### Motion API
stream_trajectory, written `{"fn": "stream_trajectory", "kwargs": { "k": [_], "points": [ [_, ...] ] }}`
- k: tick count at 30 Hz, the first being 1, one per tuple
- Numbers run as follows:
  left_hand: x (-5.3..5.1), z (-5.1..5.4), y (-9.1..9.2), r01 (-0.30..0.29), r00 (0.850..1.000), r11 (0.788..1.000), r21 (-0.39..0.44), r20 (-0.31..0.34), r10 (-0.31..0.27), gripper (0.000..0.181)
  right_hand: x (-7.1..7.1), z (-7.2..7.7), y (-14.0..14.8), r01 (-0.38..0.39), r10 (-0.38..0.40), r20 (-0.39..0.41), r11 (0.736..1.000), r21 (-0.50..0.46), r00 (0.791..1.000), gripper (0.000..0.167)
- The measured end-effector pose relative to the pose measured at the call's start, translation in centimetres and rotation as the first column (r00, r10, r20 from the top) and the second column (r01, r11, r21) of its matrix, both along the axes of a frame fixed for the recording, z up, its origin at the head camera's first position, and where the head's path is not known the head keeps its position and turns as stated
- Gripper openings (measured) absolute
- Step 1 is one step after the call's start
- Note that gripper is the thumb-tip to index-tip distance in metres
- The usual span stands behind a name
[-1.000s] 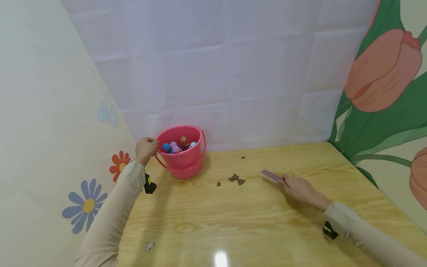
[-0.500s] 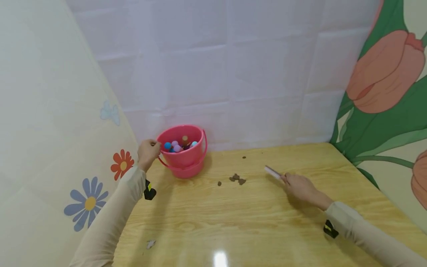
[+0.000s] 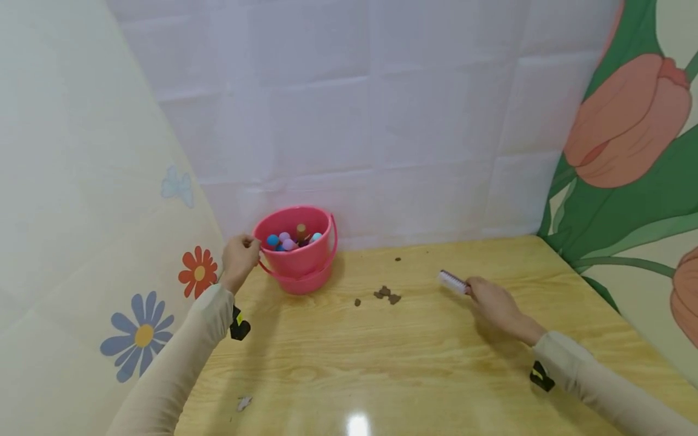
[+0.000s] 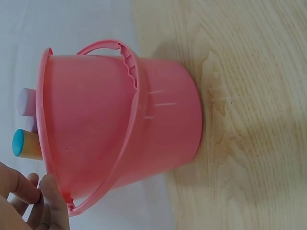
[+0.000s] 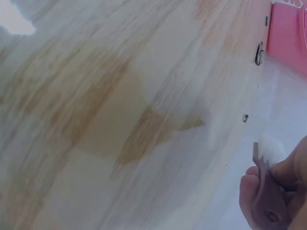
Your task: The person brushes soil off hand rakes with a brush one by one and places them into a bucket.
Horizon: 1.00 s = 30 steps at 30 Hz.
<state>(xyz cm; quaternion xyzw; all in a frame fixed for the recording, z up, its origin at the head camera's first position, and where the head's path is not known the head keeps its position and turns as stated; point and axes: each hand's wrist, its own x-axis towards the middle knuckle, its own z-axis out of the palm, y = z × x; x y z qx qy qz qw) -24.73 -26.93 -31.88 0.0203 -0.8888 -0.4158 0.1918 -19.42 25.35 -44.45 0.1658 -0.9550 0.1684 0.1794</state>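
Note:
At the back left of the table stands a pink bucket (image 3: 300,260), with its handle hanging down. My left hand (image 3: 240,261) is at its left rim, thumb and fingers pinched together there, as the left wrist view shows close up. Blue, lilac and tan pieces (image 3: 288,244) lie inside the bucket. On the right, my right hand (image 3: 495,306) grips a small brush (image 3: 454,283) with white bristles and a purplish-brown body, held just over the tabletop. Between the bucket and the brush lie several brown bits (image 3: 386,293).
A lone brown crumb (image 3: 397,259) lies farther back on the wood-grain table (image 3: 354,357). Greyish scraps (image 3: 243,402) sit near the front left. A white cloth wall (image 3: 382,121) closes off the back, with flower-printed panels at both sides.
The brush has turned in my right hand, so its bristles show more, and its tip has shifted slightly right. My left hand stays at the bucket rim, a little lower. The brown bits have not moved.

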Motion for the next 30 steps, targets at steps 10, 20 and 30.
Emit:
{"fn": "stream_trajectory", "kwargs": {
  "k": [10,20,30],
  "points": [
    [0.5,-1.3,-0.1,-0.011,1.0,1.0,0.023,-0.01,0.011,0.025,-0.2,0.0,-0.4,0.001,0.0,0.011,0.999,-0.041,1.0,0.018],
    [1.1,-2.7,-0.1,0.023,0.999,0.998,0.058,-0.028,-0.022,0.021,-0.2,-0.1,-0.8,0.0,0.002,0.06,0.999,-0.035,0.998,0.03],
    [1.5,-3.8,0.0,-0.021,1.0,0.999,0.041,0.017,0.02,0.023,0.4,-0.1,-0.7,0.043,-0.038,0.135,0.999,-0.034,0.99,0.041]
  ]
}}
